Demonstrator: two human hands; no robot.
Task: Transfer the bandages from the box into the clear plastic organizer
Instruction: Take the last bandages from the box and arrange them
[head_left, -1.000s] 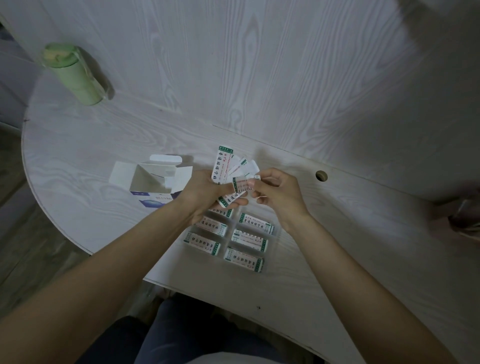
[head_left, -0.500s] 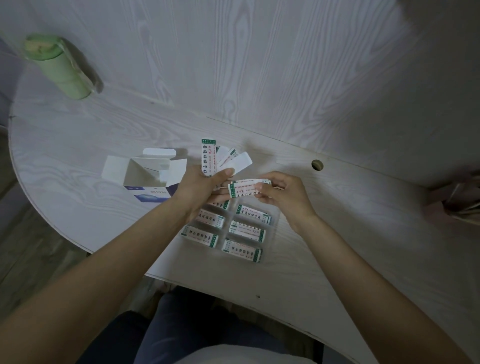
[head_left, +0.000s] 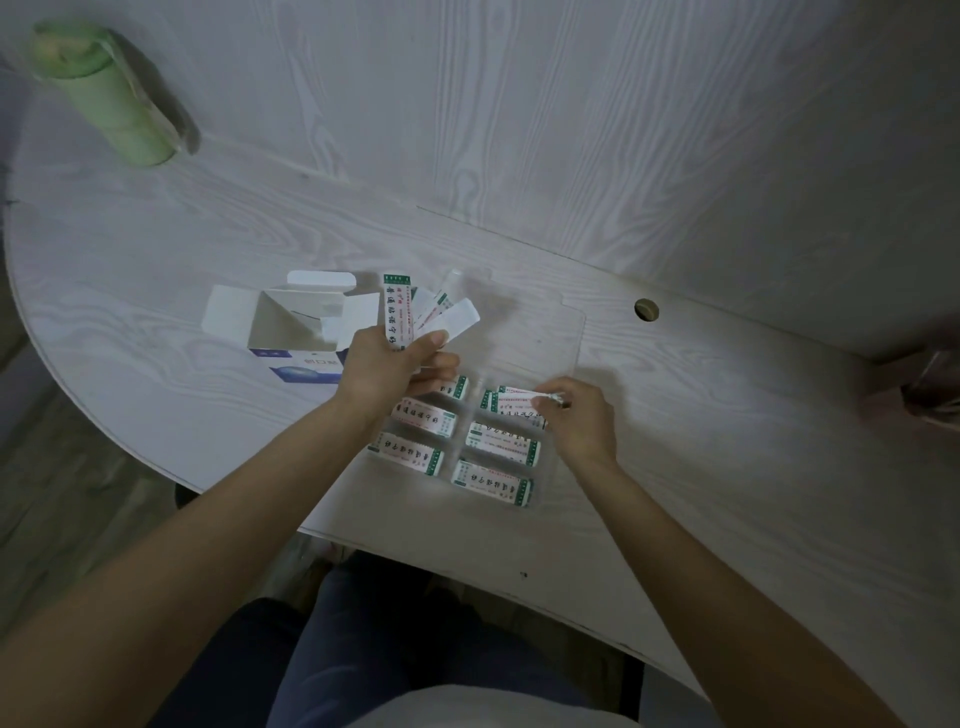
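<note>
The right hand (head_left: 579, 415) pinches a single bandage (head_left: 514, 402) by its right end, fingers (head_left: 545, 397) closed on it, and holds it low over the far right compartment of the clear plastic organizer (head_left: 571, 338). That strip lies with its long axis running left to right, roughly parallel to the compartment beneath and to the bandages already lying in the cells nearer the person, so by my reading it needs only to be lowered and released, not turned. A bandage already seems to lie in that cell, just under the held one; whether the two touch I cannot tell. The left hand (head_left: 387, 371) hovers over the far left corner of the organizer with its fingers clamped on the lower ends of a fan of remaining bandages (head_left: 421, 312), which stand up and away from the person, their long axes crosswise to the cells. The next strip must therefore be drawn off the fan and swung about a quarter turn before it lies flat. The right hand is the nearer one to the open cells on its side; the left is busy as a holder. The open box (head_left: 296, 327) sits on the worktop (head_left: 727, 441) just left of the left hand and looks empty from here.
</note>
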